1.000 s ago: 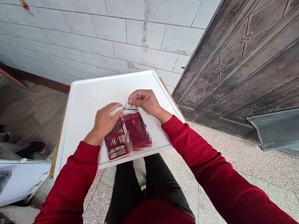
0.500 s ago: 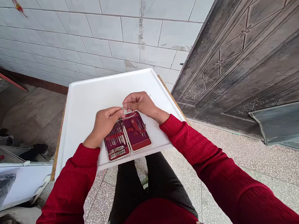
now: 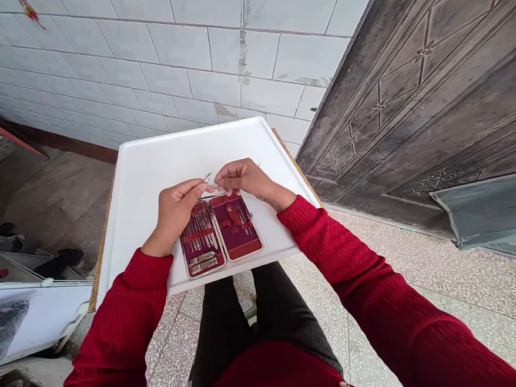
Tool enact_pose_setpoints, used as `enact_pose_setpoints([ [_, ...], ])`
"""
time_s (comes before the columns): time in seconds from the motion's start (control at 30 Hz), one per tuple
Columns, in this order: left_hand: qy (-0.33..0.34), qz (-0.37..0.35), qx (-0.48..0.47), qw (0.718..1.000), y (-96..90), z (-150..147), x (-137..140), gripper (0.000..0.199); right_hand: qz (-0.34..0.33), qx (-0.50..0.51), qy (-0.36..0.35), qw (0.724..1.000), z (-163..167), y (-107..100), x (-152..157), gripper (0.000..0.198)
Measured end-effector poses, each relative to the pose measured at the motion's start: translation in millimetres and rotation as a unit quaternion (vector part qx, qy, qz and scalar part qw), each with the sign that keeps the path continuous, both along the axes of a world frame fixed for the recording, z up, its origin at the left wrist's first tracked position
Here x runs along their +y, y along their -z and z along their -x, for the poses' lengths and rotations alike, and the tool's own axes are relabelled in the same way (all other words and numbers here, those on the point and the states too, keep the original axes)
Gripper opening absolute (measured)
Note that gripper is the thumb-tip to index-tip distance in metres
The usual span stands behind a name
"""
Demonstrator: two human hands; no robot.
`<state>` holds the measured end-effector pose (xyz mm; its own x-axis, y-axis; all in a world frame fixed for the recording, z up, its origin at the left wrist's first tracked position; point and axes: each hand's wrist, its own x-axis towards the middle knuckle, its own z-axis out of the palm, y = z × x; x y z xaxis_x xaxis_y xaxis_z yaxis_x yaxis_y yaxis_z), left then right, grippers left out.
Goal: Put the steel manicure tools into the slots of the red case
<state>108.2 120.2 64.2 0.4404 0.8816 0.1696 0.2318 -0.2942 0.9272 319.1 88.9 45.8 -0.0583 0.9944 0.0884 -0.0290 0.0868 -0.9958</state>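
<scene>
Above the far edge of an open manicure case (image 3: 244, 254), both of my hands work close together. My left hand (image 3: 173, 211) pinches a thin, slightly curved silver metal piece (image 3: 208, 177) whose tip sticks up past the fingers. Between the fingertips of my right hand (image 3: 246, 179) is a small silver piece (image 3: 215, 186) that looks like a nail clipper, mostly covered by the fingers. Slim metal tools (image 3: 199, 230) and nail clippers (image 3: 203, 262) fill the case's left half. Its right half holds a red leather-like piece (image 3: 232, 214) and small scissors (image 3: 244, 221).
The case lies near the front edge of a white tabletop (image 3: 162, 153). A tiled wall (image 3: 178, 63) stands behind it, and a dark patterned metal door (image 3: 410, 100) is at the right. A cluttered white rack (image 3: 41, 315) stands at the left.
My hands have drawn slightly apart, the left moving a little left. A thin metal tip now shows above the left fingers. The case has shifted very little.
</scene>
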Motion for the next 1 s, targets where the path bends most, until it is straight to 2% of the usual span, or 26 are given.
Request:
enact_pose_setpoints([
  [0.1,-0.028,0.013,-0.041,0.999,-0.1,-0.6,0.9,0.030,0.023,-0.010,-0.072,0.997,0.0,-2.6,-2.0,0.028],
  [0.2,-0.048,0.025,-0.076,0.996,0.5,-1.3,2.1,0.030,0.024,-0.012,-0.091,0.996,3.8,-5.2,-4.7,0.031],
  [0.53,-0.042,0.062,-0.071,0.995,0.6,-1.5,0.1,0.040,-0.028,0.024,0.009,0.999,13.2,-1.6,-3.1,0.042],
  [0.7,-0.019,0.084,-0.059,0.995,1.6,-3.0,-2.4,0.040,-0.024,0.021,0.070,0.997,8.4,-0.3,-0.9,0.041],
  [1.0,-0.015,0.080,-0.032,0.996,9.4,-4.5,-1.3,0.036,-0.012,0.022,0.042,0.999,11.6,4.5,-0.4,0.043],
])
